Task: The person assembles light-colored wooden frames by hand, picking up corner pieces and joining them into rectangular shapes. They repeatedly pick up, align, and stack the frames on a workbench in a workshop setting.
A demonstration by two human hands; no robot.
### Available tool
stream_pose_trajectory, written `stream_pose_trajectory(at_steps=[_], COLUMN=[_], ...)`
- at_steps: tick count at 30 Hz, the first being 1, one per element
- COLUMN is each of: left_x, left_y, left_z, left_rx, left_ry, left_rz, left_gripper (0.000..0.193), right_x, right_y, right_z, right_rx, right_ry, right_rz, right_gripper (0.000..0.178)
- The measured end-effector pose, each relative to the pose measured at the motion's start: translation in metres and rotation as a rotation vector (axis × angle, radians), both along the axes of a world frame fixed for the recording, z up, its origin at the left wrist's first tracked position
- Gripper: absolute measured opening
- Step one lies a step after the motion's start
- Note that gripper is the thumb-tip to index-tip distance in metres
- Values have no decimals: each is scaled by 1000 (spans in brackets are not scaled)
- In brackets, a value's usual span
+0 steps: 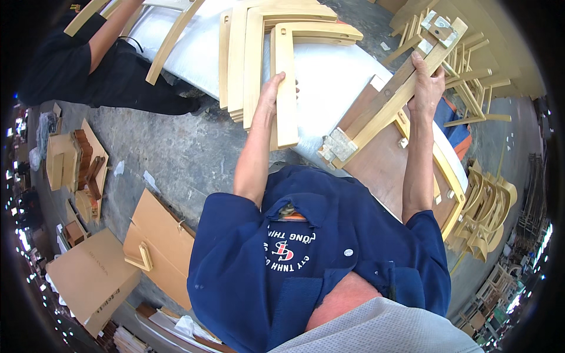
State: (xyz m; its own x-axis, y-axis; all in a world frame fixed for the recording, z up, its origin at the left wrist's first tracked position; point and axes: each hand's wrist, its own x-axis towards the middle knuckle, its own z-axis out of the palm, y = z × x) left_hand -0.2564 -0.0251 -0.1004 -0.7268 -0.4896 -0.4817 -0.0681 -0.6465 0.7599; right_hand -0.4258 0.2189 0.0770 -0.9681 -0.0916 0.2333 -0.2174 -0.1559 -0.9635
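Observation:
My left hand (272,91) is closed around one leg of an L-shaped light wooden frame piece (286,120). That piece lies at the right of a stack of similar L-shaped pieces (253,65) on a white-covered table (321,76). My right hand (428,91) grips a long wooden bar (385,112), held at a slant. A pale, worn block (339,145) is fixed at the bar's near end, and another block (439,29) at its far end. Partly under the bar is a brown board (382,167) with curved light-wood edging (448,167).
Another person's arm (112,35) reaches in at the upper left, near a curved wooden piece (170,44). Wooden frames (471,88) stand at the far right, above stacked curved parts (485,209). Cardboard (159,235) and a carton (94,276) lie on the left floor.

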Motion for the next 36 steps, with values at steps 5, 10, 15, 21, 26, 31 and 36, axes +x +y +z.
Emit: stream_pose_trajectory(at_steps=[5, 10, 15, 21, 26, 31, 36], left_x=[39, 29, 12, 40, 80, 123, 146], left_y=[15, 61, 96, 60, 21, -3, -8], left_z=[38, 82, 91, 99, 106, 110, 117], left_rx=[-1518, -993, -946, -580, -575, -718, -774], left_ry=[-504, 97, 230, 171, 86, -26, -68], left_rz=[58, -355, -412, -289, -52, 101, 132], left_gripper=[56, 64, 69, 62, 50, 47, 46], right_x=[-3, 14, 31, 45, 32, 17, 21], right_y=[-14, -44, -77, -83, -129, -185, -233], right_z=[-10, -19, -35, -22, -40, -117, -183], right_rx=[5, 104, 38, -64, 190, 664, 972], right_ry=[-23, -46, 26, 19, 206, 23, -54], right_rz=[40, 11, 58, 335, 221, 186, 162], right_gripper=[59, 69, 44, 34, 46, 67, 81])
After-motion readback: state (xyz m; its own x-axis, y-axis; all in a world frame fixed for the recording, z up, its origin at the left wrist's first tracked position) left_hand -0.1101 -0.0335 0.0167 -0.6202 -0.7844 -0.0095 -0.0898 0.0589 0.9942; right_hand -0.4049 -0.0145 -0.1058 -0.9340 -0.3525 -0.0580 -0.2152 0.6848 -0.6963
